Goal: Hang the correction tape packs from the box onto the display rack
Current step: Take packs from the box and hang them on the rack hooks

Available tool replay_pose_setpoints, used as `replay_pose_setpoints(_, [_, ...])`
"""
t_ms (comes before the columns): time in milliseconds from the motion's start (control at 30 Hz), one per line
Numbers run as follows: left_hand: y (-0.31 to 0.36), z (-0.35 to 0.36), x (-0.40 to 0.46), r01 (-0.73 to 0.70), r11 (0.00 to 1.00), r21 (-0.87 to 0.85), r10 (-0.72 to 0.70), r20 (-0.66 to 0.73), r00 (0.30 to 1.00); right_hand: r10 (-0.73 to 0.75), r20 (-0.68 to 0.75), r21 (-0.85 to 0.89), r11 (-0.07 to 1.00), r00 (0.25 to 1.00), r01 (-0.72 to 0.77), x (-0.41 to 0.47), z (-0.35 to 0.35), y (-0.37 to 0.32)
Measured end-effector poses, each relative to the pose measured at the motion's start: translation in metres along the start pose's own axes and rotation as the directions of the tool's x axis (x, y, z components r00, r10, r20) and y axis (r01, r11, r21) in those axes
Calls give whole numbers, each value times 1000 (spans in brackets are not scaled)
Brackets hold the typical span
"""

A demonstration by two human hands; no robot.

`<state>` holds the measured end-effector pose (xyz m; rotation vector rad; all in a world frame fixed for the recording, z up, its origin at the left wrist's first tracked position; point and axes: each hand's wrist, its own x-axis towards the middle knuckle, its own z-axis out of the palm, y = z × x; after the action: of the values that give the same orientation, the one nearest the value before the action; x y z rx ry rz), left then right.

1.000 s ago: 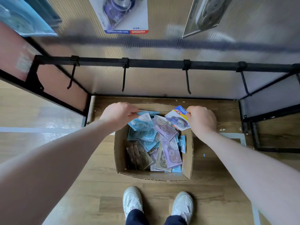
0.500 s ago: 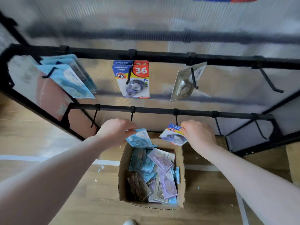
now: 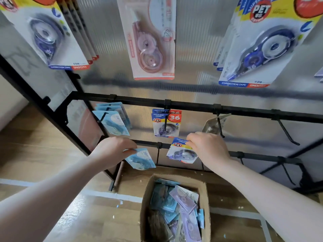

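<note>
My left hand (image 3: 113,151) pinches a light blue correction tape pack (image 3: 141,159) by its top edge, just below the blue packs (image 3: 113,120) hanging on the rack's left hook. My right hand (image 3: 208,149) pinches a blue-and-yellow correction tape pack (image 3: 181,152) under the matching packs (image 3: 166,124) on the middle hook. Both held packs hang in front of the lower bar of the black display rack (image 3: 192,108). The cardboard box (image 3: 146,194) stands on the floor below, holding several blue and purple packs.
A clear pack (image 3: 212,124) hangs on the hook right of centre. Bare hooks (image 3: 286,132) stick out further right and on the lower bar (image 3: 286,173). Larger packs (image 3: 153,41) hang across the top row. Wooden floor lies around the box.
Both hands have lifted their packs up out of the box to the level of the middle row of hooks. My view has tilted upward, so the upper row of packs now shows.
</note>
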<state>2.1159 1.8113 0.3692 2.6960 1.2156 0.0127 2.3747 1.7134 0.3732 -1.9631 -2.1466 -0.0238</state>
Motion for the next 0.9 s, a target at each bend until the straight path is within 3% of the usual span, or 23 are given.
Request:
replay_pose_setpoints(167, [-22,-11,-13,50,999,-17,-50,-2,999,-86,-179,6,996,980,88,19,-1,-18])
replay_pose_setpoints(267, [-30,-14,-18,43,999,-24,-44,-22,999,-131,-205,39,989,970,141,28,-2,-29])
replay_pose_setpoints(600, [-58,-25,-20,-103,995,-19,94,-268,959,-142,-165,13,989,976,146,50,5,-35])
replay_pose_setpoints(900, [-77,-41,-10,-114,992,51,125,-406,905,-151,-65,-103,984,986,144,56,2,-41])
